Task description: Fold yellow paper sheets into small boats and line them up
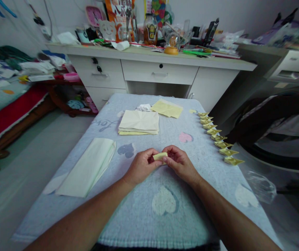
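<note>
Between my two hands is a small folded piece of yellow paper (160,156), a narrow flat strip held above the cloth-covered table (191,216). My left hand (141,164) pinches its left end, thumb in front and fingers behind. At the right end my right hand (182,163) grips it the same way. Beyond my hands lies a stack of cream and yellow paper sheets (139,122). Down the table's right edge runs a row of several folded yellow paper pieces (213,131) with pointed ends.
A folded pale green-white sheet (89,167) lies on the left. Farther back are loose yellow sheets (167,108) and a crumpled white tissue (144,107). A cluttered desk (149,52) stands behind the table, a front-loading washing machine (290,73) to the right, a bed (13,101) to the left.
</note>
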A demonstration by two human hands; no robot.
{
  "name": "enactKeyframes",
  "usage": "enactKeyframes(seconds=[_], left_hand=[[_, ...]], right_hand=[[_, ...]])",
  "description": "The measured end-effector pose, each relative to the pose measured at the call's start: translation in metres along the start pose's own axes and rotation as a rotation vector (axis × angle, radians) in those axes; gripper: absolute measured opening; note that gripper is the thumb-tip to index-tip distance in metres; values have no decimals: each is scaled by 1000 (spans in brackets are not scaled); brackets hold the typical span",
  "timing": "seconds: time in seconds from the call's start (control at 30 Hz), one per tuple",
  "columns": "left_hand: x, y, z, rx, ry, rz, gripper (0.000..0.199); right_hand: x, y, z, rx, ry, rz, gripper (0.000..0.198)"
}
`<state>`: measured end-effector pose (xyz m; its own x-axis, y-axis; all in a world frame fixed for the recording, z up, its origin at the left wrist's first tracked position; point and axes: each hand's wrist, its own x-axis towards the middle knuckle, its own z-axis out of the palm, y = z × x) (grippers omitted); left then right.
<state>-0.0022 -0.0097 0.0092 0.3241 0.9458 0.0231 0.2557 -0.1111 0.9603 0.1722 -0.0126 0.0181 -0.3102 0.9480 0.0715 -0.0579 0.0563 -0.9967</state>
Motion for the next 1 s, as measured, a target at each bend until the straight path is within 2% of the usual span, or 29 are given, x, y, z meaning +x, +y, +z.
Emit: enactKeyframes(seconds=[0.2,0.33,0.43,0.6,0.8,0.9,1.0], left_hand=[[0,-1,1,-8,-29,-17,20],[0,2,0,3,-19,26,19],[1,4,-1,-42,-13,46,22],[3,1,-3,-147,34,-11,23],[4,-1,-2,-273,122,-25,21],[2,1,0,-296,131,-15,26],[2,0,0,-247,99,-1,16]], right_hand=[[-1,-2,-2,-164,12,-38,25],[0,-3,-4,-271,24,-77,27],[0,-3,-4,-253,15,-54,27],[-1,0,-2,-111,-22,28,29],[1,5,-5,-175,-60,77,31],[0,6,-5,-255,-44,51,23],[-1,3,-3,-395,8,-21,14]])
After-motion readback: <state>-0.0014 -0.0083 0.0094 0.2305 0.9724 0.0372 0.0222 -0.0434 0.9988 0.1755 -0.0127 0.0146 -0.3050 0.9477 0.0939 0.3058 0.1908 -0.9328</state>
